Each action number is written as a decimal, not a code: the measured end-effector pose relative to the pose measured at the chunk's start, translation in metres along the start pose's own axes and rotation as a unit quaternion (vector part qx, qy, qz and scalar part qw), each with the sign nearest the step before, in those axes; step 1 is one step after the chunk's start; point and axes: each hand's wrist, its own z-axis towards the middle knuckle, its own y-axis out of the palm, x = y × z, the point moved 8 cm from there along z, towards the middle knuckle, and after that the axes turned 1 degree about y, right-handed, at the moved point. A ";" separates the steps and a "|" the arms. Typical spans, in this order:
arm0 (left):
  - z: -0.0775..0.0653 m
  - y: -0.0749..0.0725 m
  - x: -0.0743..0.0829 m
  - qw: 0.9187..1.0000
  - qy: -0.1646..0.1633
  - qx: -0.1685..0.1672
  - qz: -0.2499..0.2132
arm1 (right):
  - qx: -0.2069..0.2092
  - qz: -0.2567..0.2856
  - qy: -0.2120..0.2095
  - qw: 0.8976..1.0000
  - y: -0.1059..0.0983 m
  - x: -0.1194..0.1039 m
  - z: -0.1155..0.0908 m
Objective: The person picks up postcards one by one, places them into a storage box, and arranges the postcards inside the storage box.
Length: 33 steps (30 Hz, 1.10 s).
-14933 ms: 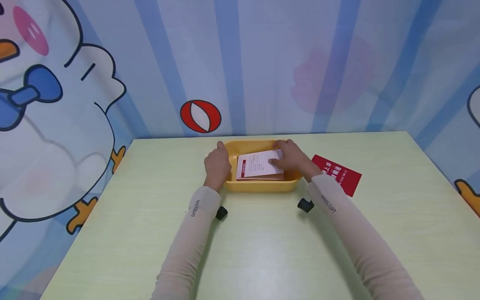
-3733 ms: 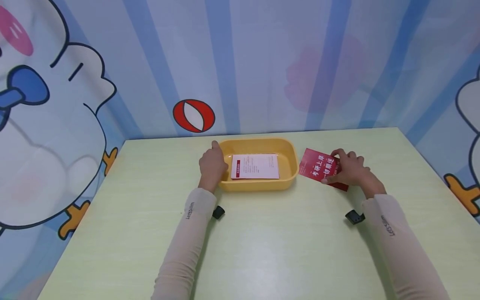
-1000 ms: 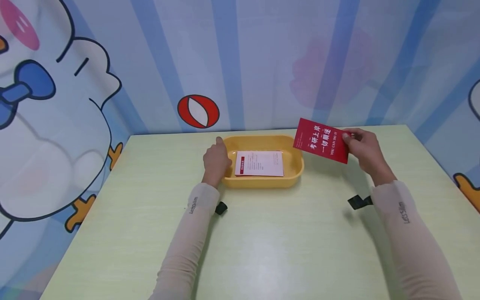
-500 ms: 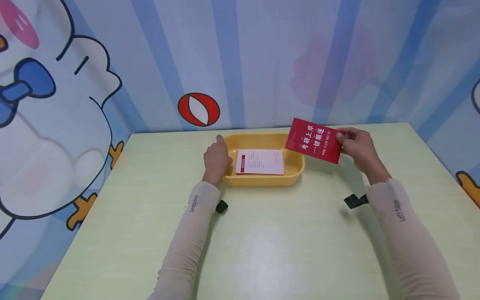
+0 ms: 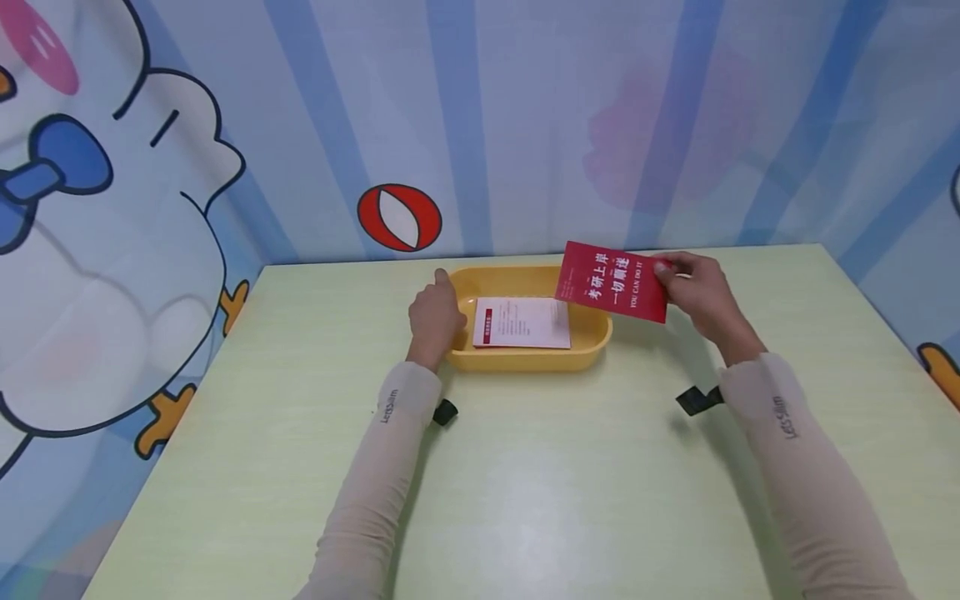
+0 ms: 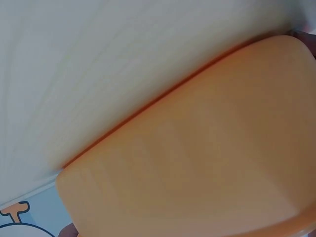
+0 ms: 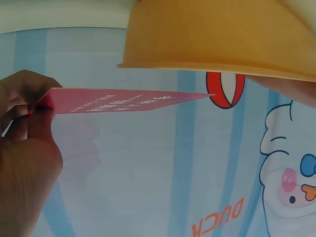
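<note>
A yellow plastic basin point(image 5: 525, 360) stands at the back middle of the table. My left hand point(image 5: 435, 317) grips its left end at the rim; in the left wrist view the basin's wall point(image 6: 197, 148) fills most of the picture. Inside lies a small stack of white printed cards point(image 5: 522, 322) with a red label and a red edge below. My right hand point(image 5: 702, 302) pinches the right edge of a red card point(image 5: 611, 282) with white lettering. That card is held up in the air, its left part over the basin's right end, tilted slightly. In the right wrist view thumb and fingers pinch it.
The pale green table point(image 5: 525, 483) ends at the back against a blue striped backdrop point(image 5: 525, 125) with cartoon figures. A black wrist camera point(image 5: 445, 412) shows at the left wrist and another black camera point(image 5: 697, 401) at the right.
Earlier my right hand left the cards in the basin and took the red card off the table. Over the last second it carried it left, over the basin's right end. The left hand stayed put.
</note>
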 end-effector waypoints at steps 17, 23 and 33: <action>0.000 0.002 -0.001 1.000 0.004 -0.001 0.000 | -0.024 -0.047 0.004 0.999 0.028 -0.044 -0.038; 0.000 0.003 0.000 1.000 0.002 -0.005 -0.012 | -0.033 -0.056 -0.005 0.998 0.036 -0.051 -0.039; 0.000 0.003 -0.001 1.000 0.002 -0.008 -0.019 | -0.040 -0.060 -0.015 0.997 0.052 -0.055 -0.035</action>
